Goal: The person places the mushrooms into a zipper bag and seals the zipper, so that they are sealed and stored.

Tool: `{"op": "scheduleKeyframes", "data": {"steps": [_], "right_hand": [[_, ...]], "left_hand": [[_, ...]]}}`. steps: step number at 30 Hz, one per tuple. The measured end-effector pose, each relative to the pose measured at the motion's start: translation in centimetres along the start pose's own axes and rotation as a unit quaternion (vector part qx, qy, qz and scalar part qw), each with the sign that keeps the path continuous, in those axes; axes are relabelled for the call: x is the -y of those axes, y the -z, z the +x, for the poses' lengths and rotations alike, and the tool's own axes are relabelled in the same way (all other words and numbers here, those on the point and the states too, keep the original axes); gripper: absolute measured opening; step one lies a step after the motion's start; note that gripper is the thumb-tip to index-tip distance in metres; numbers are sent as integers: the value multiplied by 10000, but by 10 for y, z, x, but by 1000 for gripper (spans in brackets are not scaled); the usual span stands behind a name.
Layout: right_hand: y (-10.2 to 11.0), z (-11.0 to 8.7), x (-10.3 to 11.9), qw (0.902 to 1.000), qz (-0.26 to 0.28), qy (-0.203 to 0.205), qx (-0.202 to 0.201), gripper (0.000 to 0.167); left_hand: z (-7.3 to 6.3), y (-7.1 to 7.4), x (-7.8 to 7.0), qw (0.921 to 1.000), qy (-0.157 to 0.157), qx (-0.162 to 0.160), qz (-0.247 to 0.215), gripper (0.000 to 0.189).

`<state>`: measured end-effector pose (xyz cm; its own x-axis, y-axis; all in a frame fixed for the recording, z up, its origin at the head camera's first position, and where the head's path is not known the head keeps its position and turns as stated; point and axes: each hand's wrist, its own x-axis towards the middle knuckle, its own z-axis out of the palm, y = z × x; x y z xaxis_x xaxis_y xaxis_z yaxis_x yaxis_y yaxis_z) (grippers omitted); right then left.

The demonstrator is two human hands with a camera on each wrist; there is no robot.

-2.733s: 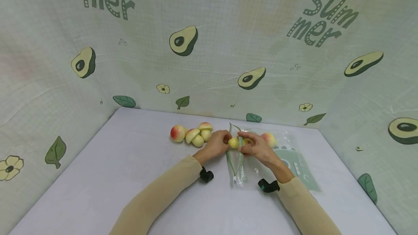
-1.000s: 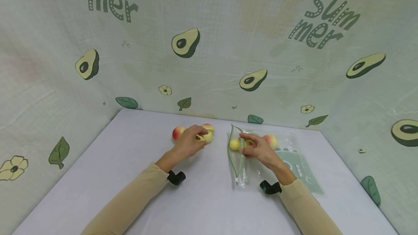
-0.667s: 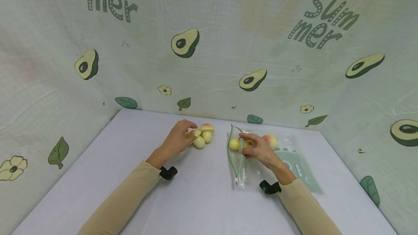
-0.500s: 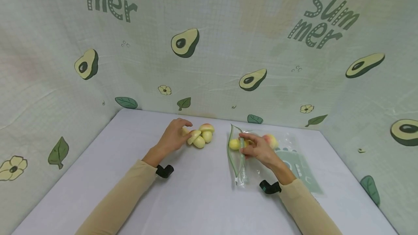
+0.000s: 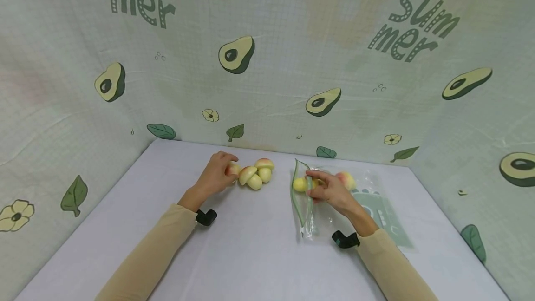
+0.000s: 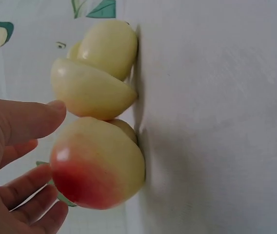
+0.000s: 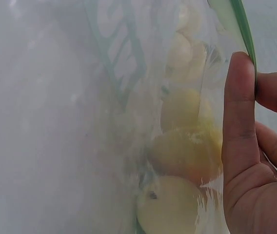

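Observation:
My left hand is beside the leftmost of several toy mushrooms. Its thumb and fingers spread around that mushroom's red-and-yellow cap, without a visible grip. Two more mushrooms, one with a pale cap and one with a reddish cap, lie just to its right. My right hand pinches the green-edged rim of a clear zip bag between thumb and fingers. Through the plastic show a yellow rounded piece near the mouth and a red-and-yellow one deeper in.
The white tabletop carries everything. A patterned cloth with avocados and leaves stands up behind it and at both sides. The bag, with its green print, lies flat on the right part of the table.
My left hand has left the bag's mouth and gone left to the mushrooms, passing over them to the leftmost one. The right hand keeps pinching the bag's rim.

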<state>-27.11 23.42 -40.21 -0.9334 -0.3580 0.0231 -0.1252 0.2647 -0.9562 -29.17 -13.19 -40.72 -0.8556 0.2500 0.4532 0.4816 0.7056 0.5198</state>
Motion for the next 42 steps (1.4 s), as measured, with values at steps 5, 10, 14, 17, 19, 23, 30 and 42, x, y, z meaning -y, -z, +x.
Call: {"op": "scheduleKeyframes", "data": {"steps": [5,10,14,17,19,23,30,42], "right_hand": [[-1,0,-1,10000,-67,35,-40,63],[-1,-1,0,9999,-98,-8,-90,61],[0,-1,0,9998,-159,-22,-111,60],[0,-2,1,9998,-157,25,-84,61],[0,-2,1,9999,-143,40,-70,61],[-1,-2,1,9999,-102,33,-54,61],[0,-2,-1,9999,-94,84,-44,61],[1,-1,-3,9998,-54,178,24,61]], "left_hand": [[0,-2,7,9998,187,38,-87,45],[0,-2,11,9993,344,132,-43,46],[0,-2,12,9986,461,235,-79,47],[0,-3,13,9981,521,303,-124,49],[0,-3,14,9978,549,334,-145,51],[0,-4,16,9975,584,323,-226,53],[0,-7,19,9969,642,345,-287,55],[0,-7,21,9958,739,384,-383,56]]}}
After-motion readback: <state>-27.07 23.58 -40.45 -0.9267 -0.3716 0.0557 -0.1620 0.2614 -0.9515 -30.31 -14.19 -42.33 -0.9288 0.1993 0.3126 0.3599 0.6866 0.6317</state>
